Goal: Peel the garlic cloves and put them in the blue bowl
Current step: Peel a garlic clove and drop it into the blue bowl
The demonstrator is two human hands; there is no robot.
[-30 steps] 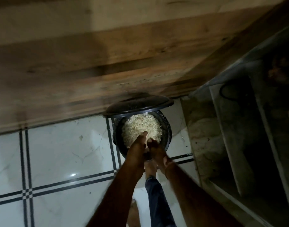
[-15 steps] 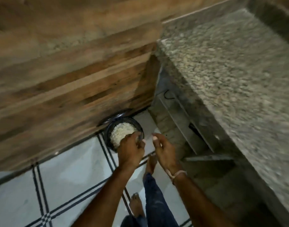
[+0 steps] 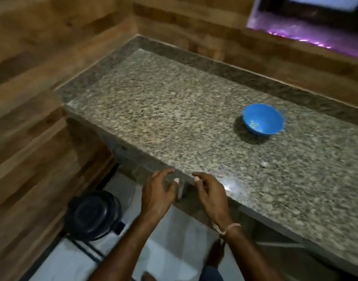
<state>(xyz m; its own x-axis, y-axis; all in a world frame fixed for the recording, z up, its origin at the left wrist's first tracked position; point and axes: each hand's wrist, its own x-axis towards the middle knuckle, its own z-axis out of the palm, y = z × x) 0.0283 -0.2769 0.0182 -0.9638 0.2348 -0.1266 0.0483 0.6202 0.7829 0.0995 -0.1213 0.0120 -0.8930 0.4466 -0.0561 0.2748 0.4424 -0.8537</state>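
Left hand (image 3: 158,192) and right hand (image 3: 211,192) hover at the worktop (image 3: 174,110) edge, fingers curled, grip contents unclear; peeling likely next, blue bowl (image 3: 263,120) well apart.

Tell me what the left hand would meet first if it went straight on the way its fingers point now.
Most likely the front edge of the speckled grey granite countertop: the left hand points up and rightward at it. Depth is unclear; held higher, it would pass over the stone top.

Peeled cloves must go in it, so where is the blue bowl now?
Head view: the blue bowl sits on the granite countertop, right of centre toward the back edge, ahead and right of the right hand.
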